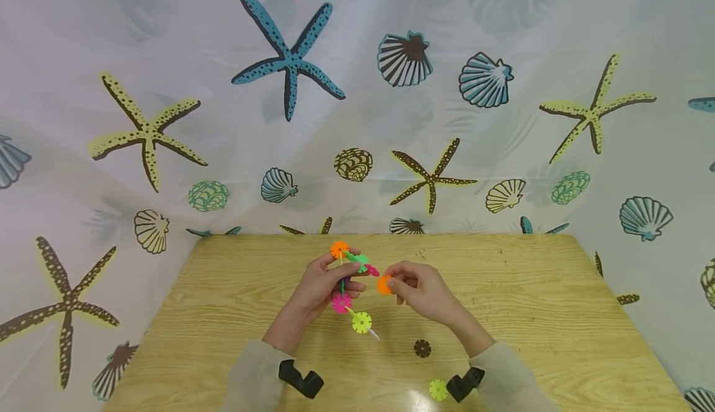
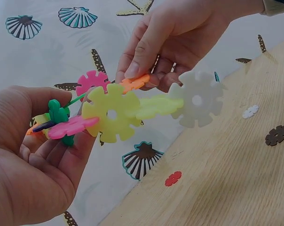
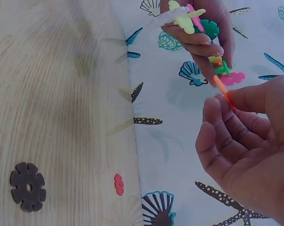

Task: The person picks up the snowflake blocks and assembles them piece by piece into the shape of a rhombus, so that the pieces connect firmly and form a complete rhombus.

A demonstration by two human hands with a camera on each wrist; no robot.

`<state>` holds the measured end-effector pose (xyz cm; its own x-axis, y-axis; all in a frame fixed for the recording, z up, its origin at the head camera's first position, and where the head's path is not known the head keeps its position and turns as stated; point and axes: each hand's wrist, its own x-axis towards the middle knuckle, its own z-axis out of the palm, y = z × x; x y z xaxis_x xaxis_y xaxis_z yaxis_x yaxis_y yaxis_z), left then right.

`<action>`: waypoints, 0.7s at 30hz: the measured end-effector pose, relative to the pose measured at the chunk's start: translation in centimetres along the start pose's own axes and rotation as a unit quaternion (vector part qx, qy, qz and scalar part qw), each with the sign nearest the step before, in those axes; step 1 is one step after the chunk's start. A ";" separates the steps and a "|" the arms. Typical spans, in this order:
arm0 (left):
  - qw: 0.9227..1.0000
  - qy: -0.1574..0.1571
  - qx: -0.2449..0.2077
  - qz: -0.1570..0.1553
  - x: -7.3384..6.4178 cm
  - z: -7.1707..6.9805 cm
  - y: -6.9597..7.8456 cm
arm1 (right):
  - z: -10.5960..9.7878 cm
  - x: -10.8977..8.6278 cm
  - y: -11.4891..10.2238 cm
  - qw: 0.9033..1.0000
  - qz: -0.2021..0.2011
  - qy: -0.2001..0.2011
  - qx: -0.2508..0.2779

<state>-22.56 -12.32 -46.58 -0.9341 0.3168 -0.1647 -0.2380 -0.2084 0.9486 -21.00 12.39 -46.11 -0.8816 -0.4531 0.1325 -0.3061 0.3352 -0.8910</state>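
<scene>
Pinching orange disc (image 1: 383,285): fingers of right hand (image 1: 419,288), at three o'clock of disc chain (image 1: 337,305), gripped by fingers of left hand (image 1: 318,285). Head view alone shows loose yellow disc (image 1: 434,390), five o'clock on tabletop (image 1: 218,306).

From my remote end, I read no text, label, brand, number or sign in head or wrist views.
</scene>
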 end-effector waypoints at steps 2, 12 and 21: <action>1.000 0.001 0.000 -0.001 0.0 0.1 0.0 | -0.1 0.0 -0.2 1.000 -0.001 0.000 0.003; 1.000 -0.004 0.002 0.002 0.0 0.0 0.0 | -0.4 0.1 -0.6 1.000 0.001 0.003 0.007; 1.000 -0.005 0.003 0.008 0.0 0.0 0.0 | -0.4 0.3 -0.7 1.000 -0.002 0.005 0.017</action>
<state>-22.60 -12.31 -46.64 -0.9348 0.3230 -0.1474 -0.2222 -0.2084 0.9525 -21.16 12.39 -45.21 -0.8836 -0.4466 0.1403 -0.2977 0.3050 -0.9046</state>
